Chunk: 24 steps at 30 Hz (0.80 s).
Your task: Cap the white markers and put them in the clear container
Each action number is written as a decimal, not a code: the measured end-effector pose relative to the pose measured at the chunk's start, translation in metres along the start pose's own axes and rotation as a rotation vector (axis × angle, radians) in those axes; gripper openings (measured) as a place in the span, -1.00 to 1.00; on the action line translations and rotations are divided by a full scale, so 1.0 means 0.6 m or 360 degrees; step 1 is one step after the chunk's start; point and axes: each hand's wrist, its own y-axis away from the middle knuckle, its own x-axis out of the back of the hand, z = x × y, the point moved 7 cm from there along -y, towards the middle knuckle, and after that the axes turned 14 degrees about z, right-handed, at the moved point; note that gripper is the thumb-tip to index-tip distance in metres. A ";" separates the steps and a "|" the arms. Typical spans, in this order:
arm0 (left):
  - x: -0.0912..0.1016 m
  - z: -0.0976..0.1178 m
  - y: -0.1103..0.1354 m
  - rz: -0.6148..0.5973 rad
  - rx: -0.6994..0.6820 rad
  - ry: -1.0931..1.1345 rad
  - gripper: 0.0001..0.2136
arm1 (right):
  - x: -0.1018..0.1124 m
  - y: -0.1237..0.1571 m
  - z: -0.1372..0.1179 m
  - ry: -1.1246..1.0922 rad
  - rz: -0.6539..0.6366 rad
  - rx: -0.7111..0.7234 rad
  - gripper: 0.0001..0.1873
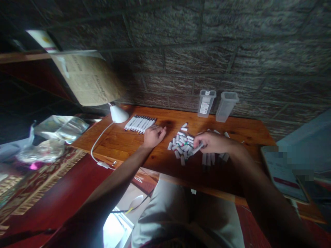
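Observation:
My left hand (154, 136) rests on the wooden table at the right end of a neat row of white markers (139, 124) with dark ends. Its fingers are loosely curled and apart, with nothing visible in them. My right hand (213, 142) pinches a pale marker (197, 148), tilted over a loose heap of short white caps (181, 143), some with coloured ends. Beneath and beside the right hand lie several pale marker barrels (208, 159), partly in shadow and partly covered by the hand.
Two clear plastic containers (227, 106) stand at the back by the stone wall (170, 62). A lamp (118, 113) with a paper-covered shade is at the left, its white cord (94, 144) trailing over the front edge. A tablet-like device (283, 175) lies at the right.

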 end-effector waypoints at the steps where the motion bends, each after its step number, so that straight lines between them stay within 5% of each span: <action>1: 0.000 0.000 0.000 0.0007 0.0003 -0.0002 -0.63 | 0.011 0.002 0.003 -0.0117 0.0044 -0.0071 -0.74; 7: 0.003 -0.005 0.004 0.0012 0.0081 0.0057 -0.70 | 0.063 -0.009 0.027 -0.0853 0.0687 -0.0296 -0.67; 11: 0.002 0.003 -0.002 -0.0015 0.0232 0.0263 -0.76 | 0.044 -0.025 0.062 -0.1213 0.0994 -0.0597 -0.61; 15: -0.012 0.054 -0.030 -0.0157 0.0431 0.0659 -0.71 | 0.022 -0.035 0.074 -0.1416 0.1091 -0.0738 -0.55; 19: -0.051 0.120 -0.060 -0.0536 0.0652 0.1113 -0.60 | 0.016 -0.043 0.056 -0.1411 0.0985 -0.0636 -0.57; 24: -0.080 0.131 -0.073 -0.0634 0.0835 0.1271 -0.68 | 0.028 -0.039 0.052 -0.1369 0.1109 -0.0605 -0.62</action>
